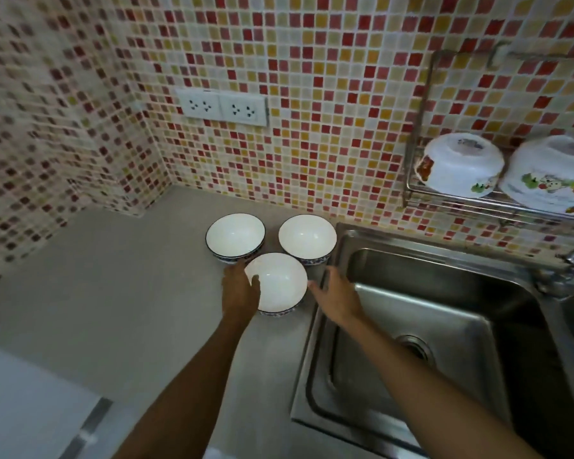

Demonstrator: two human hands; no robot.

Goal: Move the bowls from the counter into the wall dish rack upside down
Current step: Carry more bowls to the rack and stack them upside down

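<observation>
Left hand (241, 293) grips the near bowl (277, 281), thumb over its left rim. Right hand (337, 298) spread, just beside its right rim. Wall dish rack (451, 197) lies up-right.

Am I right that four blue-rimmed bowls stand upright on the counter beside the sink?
Not quite: the head view shows three, not four. One bowl and another stand at the back, and the nearest bowl in front, all upright on the counter beside the sink.

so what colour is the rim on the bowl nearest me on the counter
Dark blue, a thin line round the white nearest bowl, with a blue pattern low on its outside. Head view shows it.
</observation>
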